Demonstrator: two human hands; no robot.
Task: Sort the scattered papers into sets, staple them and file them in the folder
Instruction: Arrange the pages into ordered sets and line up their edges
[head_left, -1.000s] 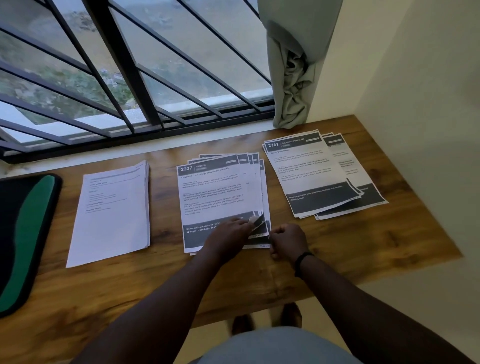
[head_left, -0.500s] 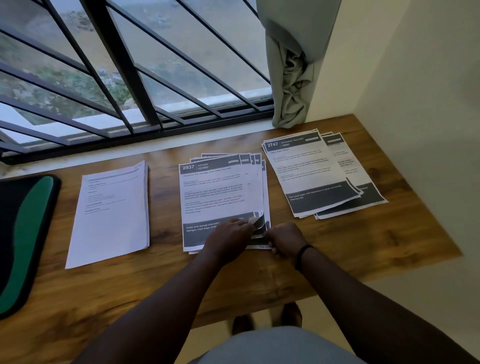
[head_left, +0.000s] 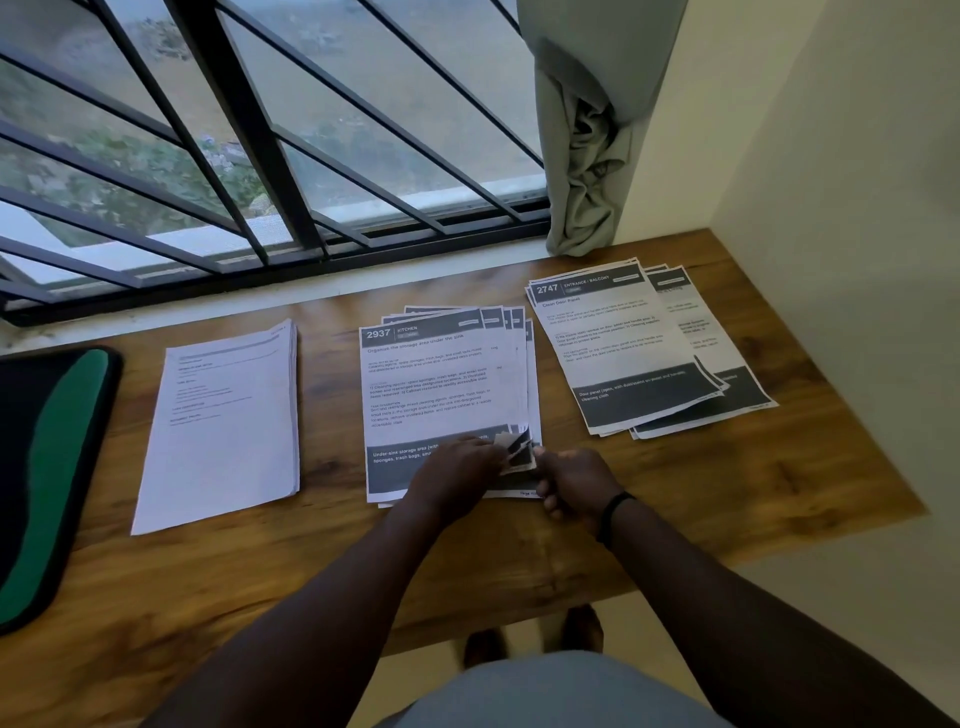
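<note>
In the head view, the middle stack "2937 Kitchen" (head_left: 447, 400) lies at frame centre on the wooden table (head_left: 727, 493). The left hand (head_left: 457, 475) pinches its lifted lower-right corners; the right hand (head_left: 574, 480) has curled fingers beside them, and I cannot tell whether it grips. The fanned sheets may slip or crease if the corners are pulled unevenly, and a page could be miscounted.

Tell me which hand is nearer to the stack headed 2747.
Right. The right hand sits at the middle stack's near right corner, below and left of the 2747 stack. The left hand is on the middle stack, farther left.
</note>
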